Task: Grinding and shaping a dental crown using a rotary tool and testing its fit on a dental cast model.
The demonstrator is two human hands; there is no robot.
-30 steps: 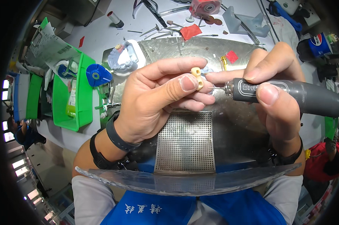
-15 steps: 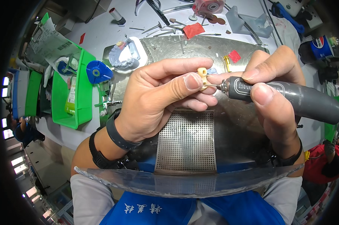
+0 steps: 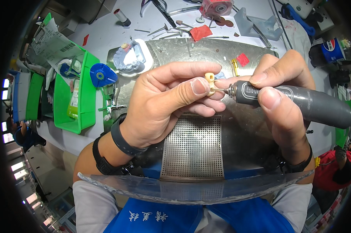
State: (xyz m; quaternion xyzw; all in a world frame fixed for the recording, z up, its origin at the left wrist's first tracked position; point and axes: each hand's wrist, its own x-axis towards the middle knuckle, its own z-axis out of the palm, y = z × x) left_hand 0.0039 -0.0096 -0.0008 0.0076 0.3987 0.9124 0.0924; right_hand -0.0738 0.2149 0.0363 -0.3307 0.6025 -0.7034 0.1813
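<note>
A small cream-coloured dental crown piece (image 3: 210, 79) with rounded openings is pinched between the thumb and fingers of my left hand (image 3: 163, 97). My right hand (image 3: 286, 101) grips a dark grey rotary handpiece (image 3: 303, 101) like a pen, its fingers near the front end. The thin bur (image 3: 221, 90) at its tip points left and meets the lower part of the crown piece; whether it is spinning I cannot tell. Beyond my left hand stands a grey-blue dental model (image 3: 129, 58) on a white base.
Below my hands lies a perforated metal plate (image 3: 193, 147), with a clear shield (image 3: 195, 190) along the near edge. A green bin (image 3: 88, 93) stands left. Several burs (image 3: 160, 30), red scraps (image 3: 201, 32) and a translucent holder (image 3: 257, 27) lie at the back. A dark bottle (image 3: 330, 51) is at right.
The crown piece is tilted slightly differently and sits a touch lower. The handpiece has rolled a little in my right hand and shifted slightly left. Both grips hold.
</note>
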